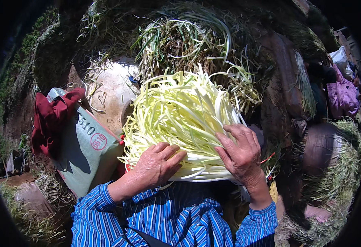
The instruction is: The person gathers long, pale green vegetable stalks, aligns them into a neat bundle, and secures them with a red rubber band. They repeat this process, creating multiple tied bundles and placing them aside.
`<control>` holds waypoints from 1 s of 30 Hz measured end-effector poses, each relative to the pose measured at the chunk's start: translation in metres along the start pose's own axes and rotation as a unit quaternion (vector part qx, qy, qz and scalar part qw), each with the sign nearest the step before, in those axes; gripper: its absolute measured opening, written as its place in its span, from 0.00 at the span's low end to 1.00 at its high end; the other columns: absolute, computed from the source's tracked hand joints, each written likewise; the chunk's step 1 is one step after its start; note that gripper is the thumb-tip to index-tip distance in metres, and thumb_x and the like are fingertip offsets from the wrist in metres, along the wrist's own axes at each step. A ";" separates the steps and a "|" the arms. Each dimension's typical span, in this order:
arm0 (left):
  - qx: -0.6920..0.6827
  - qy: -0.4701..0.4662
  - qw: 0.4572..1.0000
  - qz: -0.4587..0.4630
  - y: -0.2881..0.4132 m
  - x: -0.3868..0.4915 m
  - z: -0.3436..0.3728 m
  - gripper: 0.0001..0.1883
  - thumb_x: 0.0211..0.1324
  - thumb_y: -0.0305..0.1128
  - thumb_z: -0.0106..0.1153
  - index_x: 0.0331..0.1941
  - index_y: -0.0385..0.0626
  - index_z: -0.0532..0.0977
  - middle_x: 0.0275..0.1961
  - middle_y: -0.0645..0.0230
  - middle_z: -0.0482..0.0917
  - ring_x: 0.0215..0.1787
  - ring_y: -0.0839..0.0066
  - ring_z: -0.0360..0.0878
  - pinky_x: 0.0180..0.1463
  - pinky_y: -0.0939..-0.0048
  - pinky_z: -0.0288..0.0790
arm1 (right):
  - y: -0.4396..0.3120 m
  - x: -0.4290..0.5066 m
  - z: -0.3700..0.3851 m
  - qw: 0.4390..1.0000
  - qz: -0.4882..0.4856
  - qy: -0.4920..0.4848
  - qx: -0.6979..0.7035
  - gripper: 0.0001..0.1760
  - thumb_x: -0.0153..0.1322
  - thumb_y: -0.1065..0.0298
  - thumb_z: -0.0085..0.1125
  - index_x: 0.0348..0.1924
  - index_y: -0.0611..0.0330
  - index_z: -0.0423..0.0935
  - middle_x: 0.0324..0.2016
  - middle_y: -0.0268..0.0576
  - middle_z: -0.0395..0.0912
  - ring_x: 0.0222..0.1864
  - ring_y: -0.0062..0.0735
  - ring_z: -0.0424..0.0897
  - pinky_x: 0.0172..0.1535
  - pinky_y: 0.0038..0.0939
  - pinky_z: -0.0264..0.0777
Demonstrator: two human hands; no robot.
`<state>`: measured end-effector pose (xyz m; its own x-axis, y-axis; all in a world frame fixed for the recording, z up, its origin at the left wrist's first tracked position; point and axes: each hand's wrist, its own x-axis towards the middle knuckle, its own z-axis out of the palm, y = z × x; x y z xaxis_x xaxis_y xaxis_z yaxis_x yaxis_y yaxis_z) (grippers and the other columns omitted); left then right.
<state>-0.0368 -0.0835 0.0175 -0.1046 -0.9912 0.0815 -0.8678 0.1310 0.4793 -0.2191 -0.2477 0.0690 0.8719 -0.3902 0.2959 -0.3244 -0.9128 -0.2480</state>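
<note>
A broad heap of pale yellow blanched chives lies in front of my body, at lap height. Most of the leaves are tangled, with whiter stems lying crosswise along the near edge. On the near left part of the heap rests my left hand, fingers bent and slightly apart over the leaves. My right hand lies against the right side, its fingers spread and touching the stems. Neither hand clearly grips a leaf, though the undersides of the fingers are hidden. Whatever supports the heap is mostly covered.
To my left stands a pale green woven sack bearing printed writing, with a dark red cloth over it. Beyond the heap lie green and withered leaves and a pale rounded surface. A pink checked cloth shows far right.
</note>
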 end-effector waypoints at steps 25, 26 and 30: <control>-0.014 0.069 0.997 0.042 0.012 0.005 0.037 0.21 0.50 0.37 0.52 0.51 0.47 0.72 0.58 0.61 0.69 0.67 0.56 0.57 0.63 0.53 0.57 | 0.035 0.022 0.041 0.996 0.027 0.088 0.018 0.17 0.51 0.79 0.64 0.32 0.53 0.77 0.46 0.44 0.73 0.50 0.47 0.71 0.53 0.39 0.67; -0.012 0.075 0.996 0.039 0.012 0.005 0.037 0.22 0.49 0.37 0.52 0.51 0.47 0.72 0.58 0.61 0.69 0.67 0.56 0.57 0.64 0.53 0.56 | 0.028 0.021 0.037 0.994 0.029 0.102 0.000 0.16 0.51 0.79 0.65 0.33 0.54 0.77 0.44 0.43 0.74 0.48 0.45 0.72 0.51 0.39 0.67; -0.023 0.072 0.996 0.044 0.005 0.003 0.037 0.21 0.49 0.37 0.53 0.50 0.47 0.73 0.58 0.60 0.69 0.66 0.56 0.58 0.63 0.53 0.57 | 0.002 0.004 0.018 0.998 -0.004 0.064 0.006 0.15 0.56 0.73 0.67 0.36 0.58 0.78 0.29 0.38 0.75 0.30 0.35 0.76 0.35 0.34 0.72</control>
<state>-0.0597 -0.0864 -0.0118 -0.1055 -0.9630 0.2481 -0.8348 0.2213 0.5041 -0.2092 -0.2489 0.0536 0.8201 -0.3958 0.4133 -0.3125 -0.9148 -0.2559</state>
